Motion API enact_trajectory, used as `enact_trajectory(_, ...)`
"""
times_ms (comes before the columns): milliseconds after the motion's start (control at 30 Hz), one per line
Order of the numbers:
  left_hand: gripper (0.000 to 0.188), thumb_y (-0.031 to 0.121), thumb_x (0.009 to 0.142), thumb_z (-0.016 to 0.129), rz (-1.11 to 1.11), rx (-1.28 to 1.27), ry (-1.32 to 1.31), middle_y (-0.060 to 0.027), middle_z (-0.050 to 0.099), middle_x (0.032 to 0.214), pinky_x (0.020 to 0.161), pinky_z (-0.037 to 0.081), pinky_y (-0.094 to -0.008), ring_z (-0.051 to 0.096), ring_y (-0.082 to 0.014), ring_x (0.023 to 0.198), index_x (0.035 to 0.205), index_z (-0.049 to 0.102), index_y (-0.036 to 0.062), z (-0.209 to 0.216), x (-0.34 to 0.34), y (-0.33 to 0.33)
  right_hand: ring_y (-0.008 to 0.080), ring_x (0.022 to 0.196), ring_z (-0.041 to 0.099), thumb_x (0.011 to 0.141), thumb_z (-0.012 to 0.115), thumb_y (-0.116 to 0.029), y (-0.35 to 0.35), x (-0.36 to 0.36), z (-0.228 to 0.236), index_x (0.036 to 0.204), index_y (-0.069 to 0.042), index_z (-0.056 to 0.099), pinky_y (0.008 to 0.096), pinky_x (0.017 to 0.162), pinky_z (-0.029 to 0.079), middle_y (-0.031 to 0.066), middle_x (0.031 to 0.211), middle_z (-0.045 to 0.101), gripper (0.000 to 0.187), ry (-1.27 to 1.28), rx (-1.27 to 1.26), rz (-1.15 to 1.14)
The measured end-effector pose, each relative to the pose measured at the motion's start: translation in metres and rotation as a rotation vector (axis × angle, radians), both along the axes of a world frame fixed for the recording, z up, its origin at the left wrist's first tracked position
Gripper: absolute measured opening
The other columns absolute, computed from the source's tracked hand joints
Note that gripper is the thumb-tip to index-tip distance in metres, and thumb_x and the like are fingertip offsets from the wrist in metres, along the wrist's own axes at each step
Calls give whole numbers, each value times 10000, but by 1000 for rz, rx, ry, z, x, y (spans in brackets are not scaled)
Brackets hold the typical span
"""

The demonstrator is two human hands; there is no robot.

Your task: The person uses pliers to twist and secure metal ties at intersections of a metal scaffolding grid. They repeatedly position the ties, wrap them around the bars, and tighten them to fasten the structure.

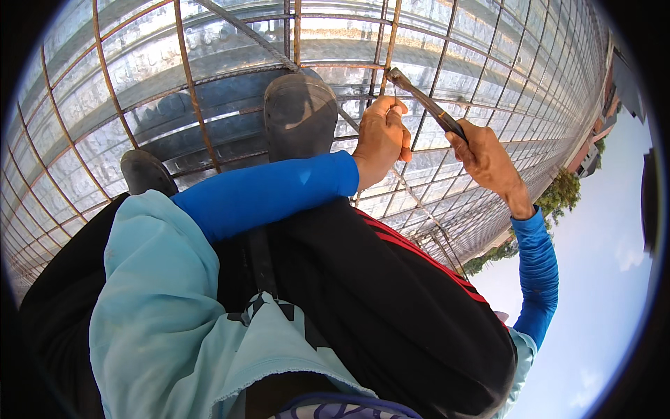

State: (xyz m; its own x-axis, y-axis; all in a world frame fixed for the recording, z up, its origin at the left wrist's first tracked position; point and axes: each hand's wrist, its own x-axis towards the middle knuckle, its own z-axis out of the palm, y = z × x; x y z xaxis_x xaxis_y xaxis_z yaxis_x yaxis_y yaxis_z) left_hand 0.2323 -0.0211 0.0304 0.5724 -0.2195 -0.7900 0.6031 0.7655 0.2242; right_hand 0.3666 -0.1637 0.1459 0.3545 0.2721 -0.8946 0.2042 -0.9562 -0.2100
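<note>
My right hand (485, 157) is wrapped round the handles of a pair of pincers (434, 106). The worn metal head of the pincers reaches to a crossing of the rusty steel bar mesh (185, 63). Just below that crossing, my left hand (380, 140) is closed with its fingers curled together. A thin tie wire (396, 91) runs between those fingers and the pincers' head. Whether the jaws grip the wire is too small to tell.
Under the mesh lies ribbed, shiny metal decking (146, 63). My dark shoes (301, 119) rest on the mesh and decking. A diagonal bar (241, 29) crosses the grid near one shoe. Beyond the decking's right edge are trees (562, 192), buildings and sky.
</note>
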Motion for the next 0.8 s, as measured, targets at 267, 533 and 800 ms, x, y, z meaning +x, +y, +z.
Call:
enact_trajectory(267, 312, 205, 1109, 357, 47, -93, 130, -82, 584, 664, 422, 459, -333, 574, -208, 448, 1197, 529, -40, 22, 20, 3, 81, 422, 527, 1038, 571, -550, -19, 7, -8, 914, -20, 641, 221, 363, 427, 4, 581, 565, 549, 500, -62, -815)
enact_trajectory(533, 272, 198, 1109, 299, 49, -163, 147, -148, 671, 754, 519, 561, -360, 703, -290, 591, 1205, 444, -11, 25, 26, -6, 140, 514, 608, 806, 899, -270, -5, -1, -6, 1050, -4, 571, 271, 482, 499, 71, 658, 629, 487, 137, -97, -344)
enact_trajectory(800, 275, 199, 1108, 324, 74, -213, 178, -173, 675, 775, 540, 583, -365, 727, -330, 628, 1150, 441, -47, 41, 31, -1, 266, 939, 677, 880, 734, -84, -28, -22, -8, 1469, 3, 450, 396, 732, 606, 143, 1193, 638, 659, -649, -51, 719)
